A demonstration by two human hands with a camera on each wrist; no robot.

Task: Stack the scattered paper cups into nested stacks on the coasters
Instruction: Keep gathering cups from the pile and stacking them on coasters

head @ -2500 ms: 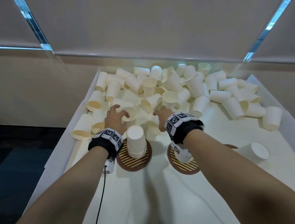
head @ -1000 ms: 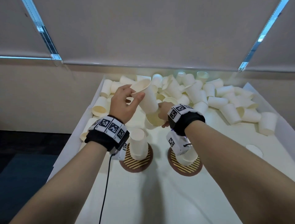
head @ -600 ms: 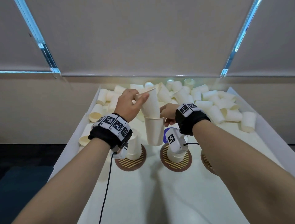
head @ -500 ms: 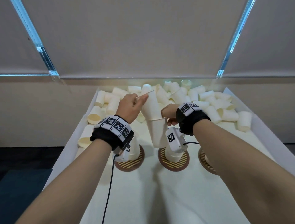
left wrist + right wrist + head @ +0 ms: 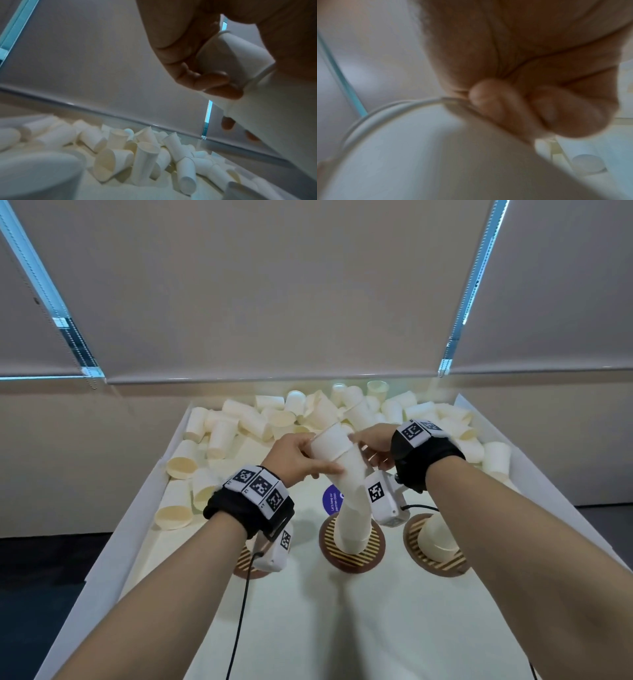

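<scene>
Two nested white paper cups are held above the middle coaster (image 5: 354, 558). My left hand (image 5: 296, 457) grips the upper cup (image 5: 330, 441), also visible as the upper cup (image 5: 238, 56) in the left wrist view. My right hand (image 5: 373, 445) pinches the lower cup (image 5: 354, 477) near its rim; close up, the lower cup (image 5: 428, 155) fills the right wrist view. The pair tilts down toward the cup stack (image 5: 352, 530) on that coaster; contact is unclear. The right coaster (image 5: 438, 563) bears an upturned cup stack (image 5: 438, 537). The left coaster (image 5: 245, 565) is mostly hidden by my wrist camera.
Several loose cups lie in a pile (image 5: 308, 412) across the back of the white tray, with more along its left wall (image 5: 137, 525). A round purple sticker (image 5: 331, 501) lies behind the middle coaster. A black cable (image 5: 239, 611) trails from my left wrist.
Both hands came down and right with the two cups, which are now pushed further together and leaning over the middle coaster's stack.
</scene>
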